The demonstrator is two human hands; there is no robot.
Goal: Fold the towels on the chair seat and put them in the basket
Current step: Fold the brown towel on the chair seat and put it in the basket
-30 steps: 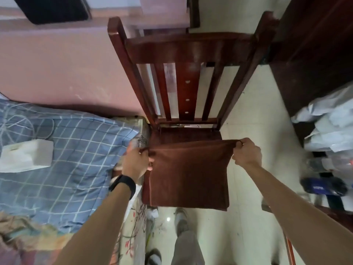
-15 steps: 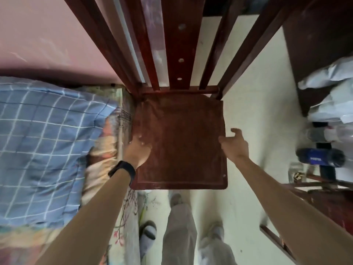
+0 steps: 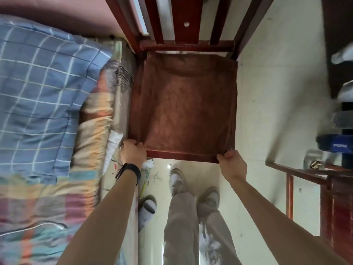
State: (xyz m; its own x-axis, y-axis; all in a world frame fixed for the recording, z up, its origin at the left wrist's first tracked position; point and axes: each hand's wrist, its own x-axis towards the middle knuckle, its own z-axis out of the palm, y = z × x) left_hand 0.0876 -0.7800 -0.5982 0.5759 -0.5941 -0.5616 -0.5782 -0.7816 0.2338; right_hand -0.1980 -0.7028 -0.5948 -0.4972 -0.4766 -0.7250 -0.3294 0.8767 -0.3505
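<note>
In the head view, the brown towel (image 3: 183,104) lies spread flat over the chair seat (image 3: 181,155), covering it almost edge to edge; only the front rail of the seat shows bare beneath the near hem; a few soft creases gather at the far side, below the chair back (image 3: 184,20). The seat seems to serve as the flat surface a fold needs, which is probably why the cloth is laid out square on it rather than held in the air.

The left hand (image 3: 133,153) is at the near left corner, its fingers (image 3: 140,145) curled and pinching the cloth there; the right hand (image 3: 232,163) does the same at the near right corner, fingers (image 3: 229,151) closed on the hem; neither hand is released. Holding both near corners at once keeps the edge straight and taut, so it looks as if the near half is about to be carried over to the far edge for a first fold; that is a reading, not something shown.

A black wristband (image 3: 128,174) sits on the left wrist; the bed (image 3: 44,73) with its blue checked quilt stands right beside the chair on the left; a blue bottle (image 3: 338,145) stands well apart to the right; pale floor (image 3: 277,92) lies between them. The basket is not in view, so the putting away is yet to come.
</note>
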